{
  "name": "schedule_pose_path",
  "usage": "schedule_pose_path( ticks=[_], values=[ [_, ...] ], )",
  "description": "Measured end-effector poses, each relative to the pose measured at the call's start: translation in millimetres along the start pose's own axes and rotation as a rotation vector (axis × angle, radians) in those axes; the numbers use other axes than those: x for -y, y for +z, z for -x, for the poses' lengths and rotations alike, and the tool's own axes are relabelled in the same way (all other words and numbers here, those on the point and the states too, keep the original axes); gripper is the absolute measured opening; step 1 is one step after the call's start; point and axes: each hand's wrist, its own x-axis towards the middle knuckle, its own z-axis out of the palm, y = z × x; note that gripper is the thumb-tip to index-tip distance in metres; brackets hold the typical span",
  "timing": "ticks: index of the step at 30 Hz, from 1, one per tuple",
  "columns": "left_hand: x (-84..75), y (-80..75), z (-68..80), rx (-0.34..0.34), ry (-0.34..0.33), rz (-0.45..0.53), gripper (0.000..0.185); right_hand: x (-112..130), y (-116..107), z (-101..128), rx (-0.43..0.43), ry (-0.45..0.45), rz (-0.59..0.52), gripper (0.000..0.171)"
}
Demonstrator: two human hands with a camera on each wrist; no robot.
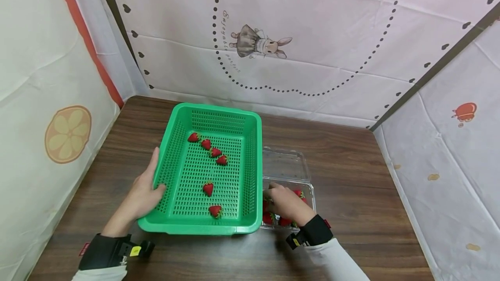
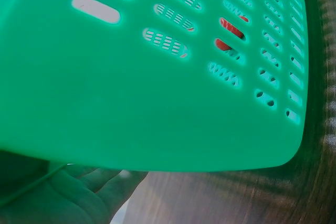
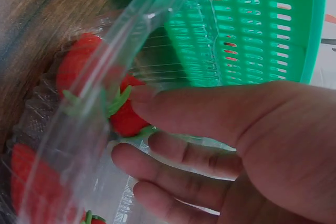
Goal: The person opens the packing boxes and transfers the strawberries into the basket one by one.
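Note:
My left hand point(image 1: 142, 196) grips the left side of a green plastic basket point(image 1: 255, 172), thumb over the rim and the other fingers along the outside. In the left wrist view the basket wall point(image 2: 131, 114) hides most of that hand. Several red strawberries point(image 1: 208, 188) lie scattered on the basket's slotted floor. To the basket's right, my right hand point(image 1: 287, 203) reaches into a clear plastic box point(image 1: 313, 196). The right wrist view shows its thumb against a strawberry point(image 3: 125, 121) with green leaves, fingers curled below it. More strawberries point(image 3: 34, 182) sit in that box.
The box's clear lid point(image 1: 285, 164) is folded back, beside the basket. Both stand on a dark wooden table point(image 1: 351, 177). Printed white cloth point(image 1: 320, 34) forms walls behind and on both sides.

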Motion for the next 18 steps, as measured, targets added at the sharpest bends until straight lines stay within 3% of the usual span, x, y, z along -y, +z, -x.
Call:
schedule_pose_path(
  ticks=[10, 18],
  values=[
    [-0.1, 1.1, 0.5, 0.004, 0.005, 0.005, 0.097, -1, 1, -1, 0.069, 0.034, -0.09, 0.014],
    [0.9, 0.6, 0.2, -0.001, 0.001, 0.006, 0.097, -2, -12, 3, 0.049, 0.006, -0.046, 0.02]
  ],
)
